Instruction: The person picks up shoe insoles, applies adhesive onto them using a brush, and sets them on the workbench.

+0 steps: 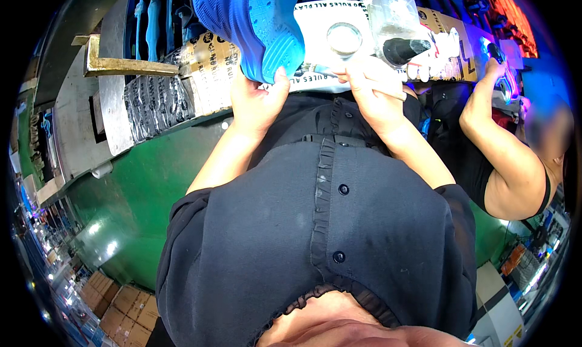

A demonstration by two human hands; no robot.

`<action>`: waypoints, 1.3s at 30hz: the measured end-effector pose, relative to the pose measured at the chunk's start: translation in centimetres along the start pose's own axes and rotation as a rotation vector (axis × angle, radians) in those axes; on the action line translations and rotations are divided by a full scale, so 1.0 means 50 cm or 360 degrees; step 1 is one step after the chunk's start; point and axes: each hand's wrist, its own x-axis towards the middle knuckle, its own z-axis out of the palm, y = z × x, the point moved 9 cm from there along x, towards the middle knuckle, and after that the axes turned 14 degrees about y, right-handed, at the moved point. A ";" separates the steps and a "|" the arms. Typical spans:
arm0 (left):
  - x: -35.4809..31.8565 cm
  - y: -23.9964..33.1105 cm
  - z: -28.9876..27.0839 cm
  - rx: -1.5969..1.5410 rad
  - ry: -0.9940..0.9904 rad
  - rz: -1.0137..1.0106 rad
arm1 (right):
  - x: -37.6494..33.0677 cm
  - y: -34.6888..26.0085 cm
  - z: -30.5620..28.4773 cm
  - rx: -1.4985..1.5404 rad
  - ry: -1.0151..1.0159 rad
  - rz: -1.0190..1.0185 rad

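Left fingers (280, 85) pinch blue shoe (276, 38); right fingers (359, 85) bunched, contents unclear.

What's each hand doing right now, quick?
Left hand: closed, holding the near end of the blue shoe.
Right hand: cannot tell whether it is open or closed on something.

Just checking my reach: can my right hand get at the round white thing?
Probably yes: your right hand is just on the near side of the round white thing, with nothing visibly blocking it.
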 end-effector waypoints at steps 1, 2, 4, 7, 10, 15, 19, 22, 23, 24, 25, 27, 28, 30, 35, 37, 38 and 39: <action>0.000 -0.001 -0.002 0.0002 0.0002 -0.0002 | -0.001 0.006 -0.004 -0.0017 0.0002 0.0055; 0.000 -0.003 -0.003 0.0027 0.0002 0.0003 | -0.003 0.006 -0.005 -0.0016 -0.0001 0.0056; -0.002 -0.003 -0.003 0.0051 -0.0003 0.0006 | -0.010 0.027 -0.012 0.0008 0.0027 0.0241; -0.006 -0.011 -0.002 0.0065 -0.0019 -0.0043 | -0.007 0.017 -0.010 0.0056 0.0047 0.0196; -0.007 -0.013 0.000 0.0120 -0.0049 0.0000 | -0.005 0.000 0.012 0.0110 -0.0128 0.0099; -0.004 -0.004 0.000 0.0099 -0.0009 0.0133 | -0.011 0.014 -0.007 0.0052 0.0051 0.0086; -0.010 -0.019 -0.002 0.0092 -0.0028 0.0144 | -0.007 0.001 0.000 0.0098 -0.0048 0.0106; -0.010 -0.023 -0.001 0.0223 -0.0051 0.0220 | -0.006 -0.011 0.016 0.0104 -0.0173 -0.0005; -0.009 -0.018 0.000 0.0249 -0.0060 0.0253 | -0.007 -0.009 0.016 0.0104 -0.0172 -0.0005; -0.008 -0.014 0.002 0.0275 -0.0069 0.0286 | -0.010 -0.005 0.008 0.0061 -0.0095 -0.0022; -0.007 -0.010 0.002 0.0276 -0.0069 0.0286 | -0.011 -0.003 0.000 0.0018 -0.0018 -0.0039; -0.007 -0.010 0.005 0.0174 -0.0076 0.0185 | -0.016 0.007 -0.005 0.0075 0.0031 0.0050; -0.007 -0.011 0.006 0.0174 -0.0076 0.0184 | -0.017 0.016 -0.011 0.0132 0.0081 0.0139; -0.007 -0.004 0.004 0.0175 -0.0029 0.0283 | -0.009 0.006 -0.008 0.0143 0.0066 0.0072; -0.007 -0.004 0.003 0.0135 0.0001 0.0286 | -0.005 -0.005 0.010 0.0214 -0.0010 0.0107; -0.006 -0.003 0.004 0.0096 0.0010 0.0261 | -0.006 -0.006 0.008 0.0227 0.0003 0.0092; -0.006 0.000 0.002 0.0115 0.0026 0.0286 | -0.010 -0.003 0.007 0.0228 0.0002 0.0093; -0.006 0.003 0.001 0.0134 0.0043 0.0311 | -0.015 0.005 0.002 0.0216 0.0032 0.0124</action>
